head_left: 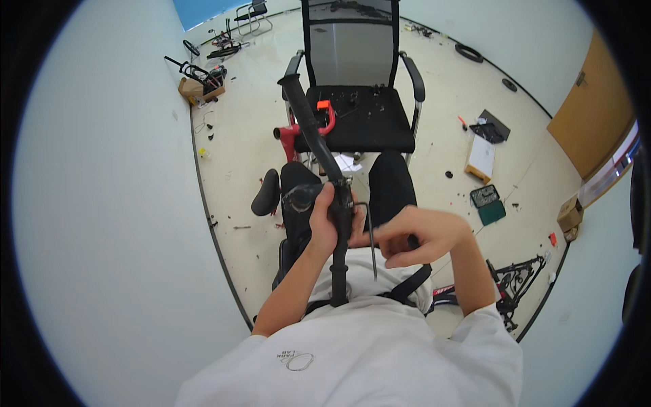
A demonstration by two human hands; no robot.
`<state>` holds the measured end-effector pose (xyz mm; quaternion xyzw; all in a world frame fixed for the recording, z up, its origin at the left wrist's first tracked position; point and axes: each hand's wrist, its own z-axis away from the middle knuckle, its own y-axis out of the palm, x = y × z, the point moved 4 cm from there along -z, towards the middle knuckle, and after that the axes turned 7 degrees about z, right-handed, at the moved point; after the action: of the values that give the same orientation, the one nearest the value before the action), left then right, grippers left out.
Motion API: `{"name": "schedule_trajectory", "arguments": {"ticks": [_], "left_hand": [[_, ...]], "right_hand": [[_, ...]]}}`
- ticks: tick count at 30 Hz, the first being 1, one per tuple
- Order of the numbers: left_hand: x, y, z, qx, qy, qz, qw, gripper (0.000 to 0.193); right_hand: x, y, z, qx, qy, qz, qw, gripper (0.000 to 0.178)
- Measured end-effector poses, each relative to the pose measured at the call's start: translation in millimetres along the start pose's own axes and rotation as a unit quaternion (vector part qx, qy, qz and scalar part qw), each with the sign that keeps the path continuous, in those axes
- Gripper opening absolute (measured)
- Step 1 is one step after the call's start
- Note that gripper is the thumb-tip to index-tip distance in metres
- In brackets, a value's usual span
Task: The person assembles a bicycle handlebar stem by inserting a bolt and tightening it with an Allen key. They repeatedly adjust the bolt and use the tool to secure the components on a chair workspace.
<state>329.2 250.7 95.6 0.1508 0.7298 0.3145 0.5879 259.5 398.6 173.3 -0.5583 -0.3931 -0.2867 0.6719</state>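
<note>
A black bicycle handlebar (310,125) stands lengthwise in front of my body, its far end toward the chair. My left hand (325,227) is wrapped around it at the clamp in the middle, where a dark round tube end (302,198) sticks out on the left. A bent hex key (373,241) sits at the clamp bolt, its long arm pointing toward me. Beside the key is my right hand (427,234), with the index finger stretched toward it and the thumb apart. Whether that finger touches the key I cannot tell.
Ahead stands a black mesh chair (359,122) with small parts on its seat and a red frame part (288,139) at its left side. A bicycle saddle (266,193) is by my left knee. On the floor at right lie a green tool case (491,214) and a black bicycle frame (519,281).
</note>
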Motion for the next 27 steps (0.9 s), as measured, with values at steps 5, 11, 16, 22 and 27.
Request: {"name": "schedule_trajectory", "arguments": {"ticks": [5, 11, 16, 22, 27], "left_hand": [[3.9, -0.3, 4.1, 0.041, -0.031, 0.075, 0.996, 0.064], [6.7, -0.8, 6.5, 0.061, -0.033, 0.084, 0.994, 0.063], [3.3, 2.3, 2.7, 0.031, -0.036, 0.049, 0.998, 0.065], [9.0, -0.8, 0.1, 0.037, -0.046, 0.046, 0.997, 0.063], [9.2, 0.3, -0.5, 0.023, -0.051, 0.084, 0.995, 0.063]], "right_hand": [[6.5, -39.5, -4.7, -0.197, 0.093, -0.049, 0.975, 0.079], [-11.3, -13.6, 6.1, -0.033, -0.025, 0.033, 0.999, 0.054], [-1.1, -32.6, -0.4, -0.183, -0.029, 0.01, 0.983, 0.064], [-6.5, -27.3, -10.5, -0.291, 0.051, 0.127, 0.947, 0.046], [-25.8, -11.4, -8.9, -0.207, 0.042, 0.25, 0.945, 0.018]]}}
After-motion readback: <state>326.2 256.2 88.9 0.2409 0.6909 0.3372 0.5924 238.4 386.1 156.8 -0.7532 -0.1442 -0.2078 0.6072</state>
